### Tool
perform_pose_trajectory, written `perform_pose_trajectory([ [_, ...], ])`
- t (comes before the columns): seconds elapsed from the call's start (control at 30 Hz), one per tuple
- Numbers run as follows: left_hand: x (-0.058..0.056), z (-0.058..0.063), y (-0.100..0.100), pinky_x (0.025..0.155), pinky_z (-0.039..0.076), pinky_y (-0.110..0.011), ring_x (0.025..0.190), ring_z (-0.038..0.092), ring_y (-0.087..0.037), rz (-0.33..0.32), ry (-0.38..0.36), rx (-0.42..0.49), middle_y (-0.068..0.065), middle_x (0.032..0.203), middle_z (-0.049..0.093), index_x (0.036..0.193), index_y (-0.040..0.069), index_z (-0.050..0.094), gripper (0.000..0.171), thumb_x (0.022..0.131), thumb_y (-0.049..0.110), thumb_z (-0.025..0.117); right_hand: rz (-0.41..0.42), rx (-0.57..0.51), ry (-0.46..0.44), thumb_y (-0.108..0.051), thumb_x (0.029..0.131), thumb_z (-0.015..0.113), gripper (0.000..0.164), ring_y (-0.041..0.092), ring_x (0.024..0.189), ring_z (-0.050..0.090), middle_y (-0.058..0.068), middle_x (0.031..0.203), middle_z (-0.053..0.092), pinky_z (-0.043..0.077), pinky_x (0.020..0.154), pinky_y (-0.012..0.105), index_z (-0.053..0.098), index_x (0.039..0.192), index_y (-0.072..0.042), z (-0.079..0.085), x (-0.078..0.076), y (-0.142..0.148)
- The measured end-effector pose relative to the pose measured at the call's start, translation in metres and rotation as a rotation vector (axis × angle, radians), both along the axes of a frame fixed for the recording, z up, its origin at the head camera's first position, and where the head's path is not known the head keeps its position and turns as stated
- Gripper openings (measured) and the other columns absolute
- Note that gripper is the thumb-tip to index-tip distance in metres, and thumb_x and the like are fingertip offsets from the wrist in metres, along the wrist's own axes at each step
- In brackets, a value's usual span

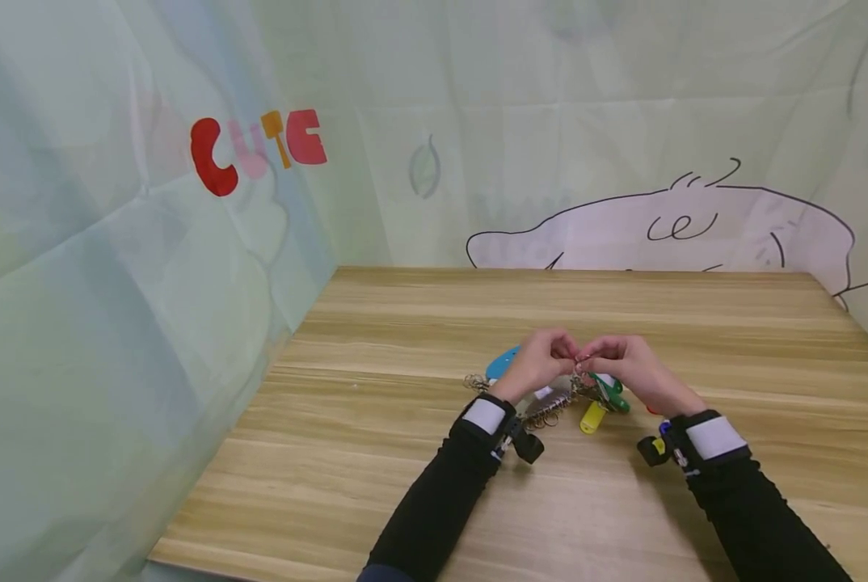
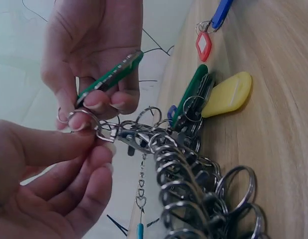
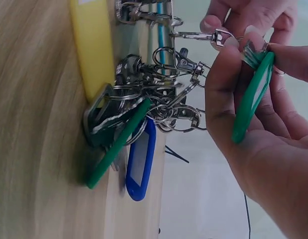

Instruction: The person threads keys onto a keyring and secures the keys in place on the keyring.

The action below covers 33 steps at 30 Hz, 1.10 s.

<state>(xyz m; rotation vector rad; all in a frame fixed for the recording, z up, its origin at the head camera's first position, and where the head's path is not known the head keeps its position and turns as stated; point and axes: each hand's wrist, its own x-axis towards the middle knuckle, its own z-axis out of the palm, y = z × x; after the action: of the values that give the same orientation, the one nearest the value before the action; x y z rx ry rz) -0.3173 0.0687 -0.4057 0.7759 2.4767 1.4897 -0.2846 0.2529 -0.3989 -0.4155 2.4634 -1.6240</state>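
My left hand (image 2: 54, 169) pinches a metal key ring (image 2: 83, 119) where it meets a swivel clasp (image 2: 108, 130). Fingertips of my right hand (image 3: 263, 119) grip the same ring from the other side. From it a green key tag (image 3: 253, 97) hangs against the right palm, with part of a key showing at its top. The clasp links to a bunch of rings and clasps (image 3: 181, 64) just below the hands. A second green tag (image 3: 119, 142) with keys, a blue tag (image 3: 141, 159) and a yellow tag (image 2: 228, 94) lie at that bunch.
A metal coil (image 2: 179, 189) with loose rings runs toward the left wrist. Beyond the left hand shows a blue flat piece (image 1: 503, 362). A red tag (image 2: 204, 46) and a blue one (image 2: 222, 12) lie apart on the wooden table (image 1: 376, 453). Printed cloth (image 1: 434, 121) hangs behind.
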Motion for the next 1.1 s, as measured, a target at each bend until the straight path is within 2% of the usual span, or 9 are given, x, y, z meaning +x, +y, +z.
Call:
perform_pose_trajectory([
  [0.13,0.0003,-0.0015,-0.0006,0.059,0.049,-0.016,0.066,0.058,-0.006,0.018,-0.029,0.047,-0.009,0.082,0.068,0.092,0.002,0.064,0.017,0.079,-0.009,0.061,-0.010,0.013,0.005,-0.016,0.093,0.061,0.026,0.011,0.088,0.066,-0.001,0.096,0.072,0.052,0.078,0.023,0.062,0.110,0.004,-0.0017,-0.0012,-0.0003],
  [0.3,0.0008,-0.0025,-0.0016,0.061,0.054,-0.031,0.062,0.056,-0.008,0.027,-0.113,0.100,-0.008,0.076,0.065,0.089,0.000,0.063,0.019,0.077,-0.013,0.058,0.021,0.015,0.021,-0.015,0.093,0.062,0.025,0.012,0.088,0.066,0.006,0.099,0.071,0.052,0.077,0.024,0.063,0.109,0.003,-0.0024,-0.0015,-0.0008],
  [0.37,0.0007,-0.0025,-0.0019,0.063,0.054,-0.034,0.062,0.056,-0.008,0.019,-0.118,0.099,-0.010,0.076,0.065,0.089,0.000,0.063,0.018,0.077,-0.013,0.058,0.029,0.016,0.026,-0.014,0.093,0.061,0.025,0.010,0.088,0.065,0.009,0.101,0.070,0.052,0.077,0.023,0.063,0.110,0.004,-0.0023,-0.0014,-0.0009],
  [0.47,0.0002,-0.0025,-0.0017,0.065,0.053,-0.026,0.066,0.057,-0.006,0.011,-0.077,0.064,-0.011,0.083,0.068,0.092,0.001,0.064,0.016,0.080,-0.010,0.061,0.026,0.005,0.017,-0.014,0.093,0.061,0.026,0.009,0.087,0.065,0.010,0.101,0.071,0.053,0.077,0.023,0.062,0.110,0.006,-0.0012,-0.0006,-0.0007],
  [0.6,-0.0004,-0.0023,-0.0008,0.064,0.048,-0.015,0.070,0.058,-0.004,0.016,-0.029,0.045,-0.011,0.087,0.069,0.093,0.002,0.064,0.014,0.082,-0.007,0.063,0.005,-0.019,-0.008,-0.016,0.093,0.062,0.030,0.008,0.086,0.065,0.004,0.098,0.072,0.052,0.078,0.022,0.061,0.112,0.007,0.0014,0.0008,-0.0007],
  [0.7,0.0005,-0.0009,-0.0009,0.059,0.047,-0.016,0.066,0.057,-0.006,0.025,-0.061,0.078,-0.010,0.082,0.067,0.092,0.001,0.063,0.017,0.079,-0.010,0.061,0.003,-0.030,-0.005,-0.017,0.093,0.062,0.031,0.006,0.086,0.065,-0.003,0.095,0.072,0.052,0.078,0.022,0.060,0.113,0.007,0.0018,0.0006,-0.0006],
  [0.87,0.0015,0.0005,-0.0023,0.056,0.047,-0.021,0.063,0.055,-0.009,0.029,-0.128,0.104,-0.007,0.077,0.064,0.091,0.001,0.063,0.020,0.077,-0.013,0.057,0.017,-0.011,0.014,-0.016,0.093,0.062,0.027,0.009,0.088,0.065,0.001,0.097,0.071,0.051,0.078,0.024,0.062,0.110,0.005,0.0003,-0.0010,-0.0006],
  [0.97,0.0013,0.0001,-0.0026,0.060,0.049,-0.021,0.068,0.057,-0.008,0.025,-0.104,0.074,-0.007,0.081,0.066,0.092,0.002,0.064,0.018,0.079,-0.010,0.060,0.013,0.001,0.005,-0.017,0.093,0.062,0.027,0.012,0.089,0.065,0.002,0.097,0.071,0.051,0.079,0.025,0.062,0.110,0.004,-0.0008,-0.0013,-0.0005],
  [1.1,0.0012,-0.0001,-0.0023,0.065,0.050,-0.017,0.072,0.059,-0.006,0.023,-0.072,0.063,-0.010,0.087,0.068,0.092,0.003,0.064,0.014,0.082,-0.006,0.063,-0.005,-0.027,-0.009,-0.016,0.093,0.061,0.027,0.010,0.088,0.065,-0.006,0.093,0.071,0.051,0.079,0.023,0.061,0.110,0.006,-0.0015,-0.0013,-0.0008],
])
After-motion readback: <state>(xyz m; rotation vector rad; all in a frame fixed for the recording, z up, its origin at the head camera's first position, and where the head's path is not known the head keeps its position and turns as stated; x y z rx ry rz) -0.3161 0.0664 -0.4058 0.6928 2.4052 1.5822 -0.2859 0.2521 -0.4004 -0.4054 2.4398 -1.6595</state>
